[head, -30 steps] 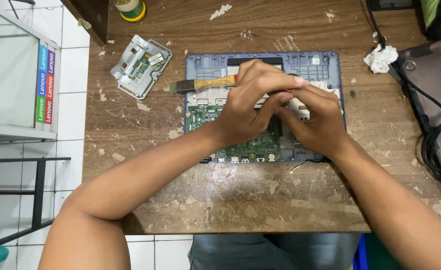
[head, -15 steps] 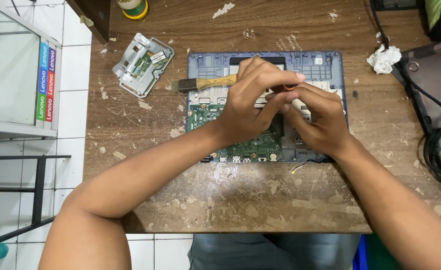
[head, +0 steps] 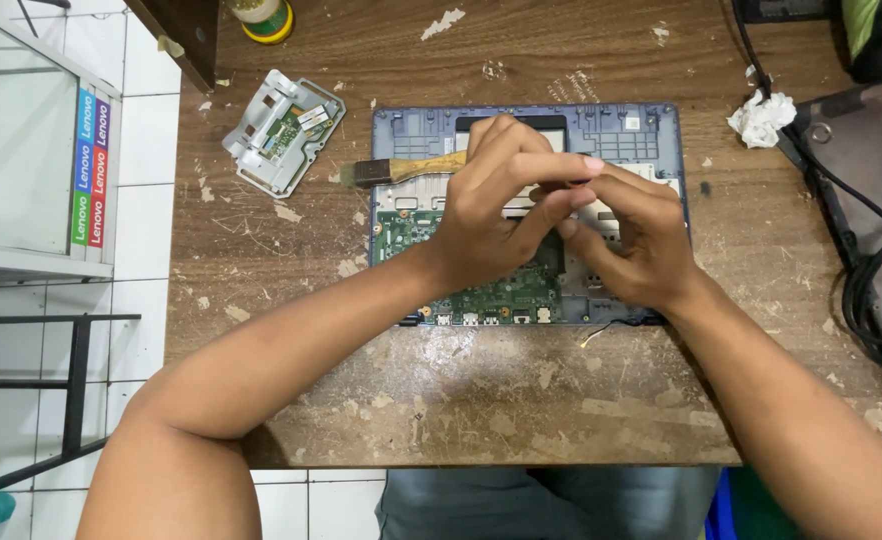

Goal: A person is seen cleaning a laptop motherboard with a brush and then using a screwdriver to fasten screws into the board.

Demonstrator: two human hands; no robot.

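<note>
An opened blue laptop base (head: 651,125) lies on the worn wooden table (head: 481,400), with its green motherboard (head: 516,295) exposed. My left hand (head: 496,215) and my right hand (head: 636,245) meet over the middle of the laptop, fingertips pressed together above a silver plate. Whatever sits between the fingers is hidden. A brush with a wooden handle (head: 416,167) lies across the laptop's upper left, its handle running under my left hand.
A grey metal bracket with a small green board (head: 281,130) lies left of the laptop. A crumpled white tissue (head: 761,118) and black cables (head: 866,275) are at the right. A yellow-green roll (head: 261,18) sits at the top, and a glass cabinet (head: 21,150) stands beyond the table's left edge.
Both hands stay over the same spot on the laptop, with only small shifts of the fingers. The brush has not moved.
</note>
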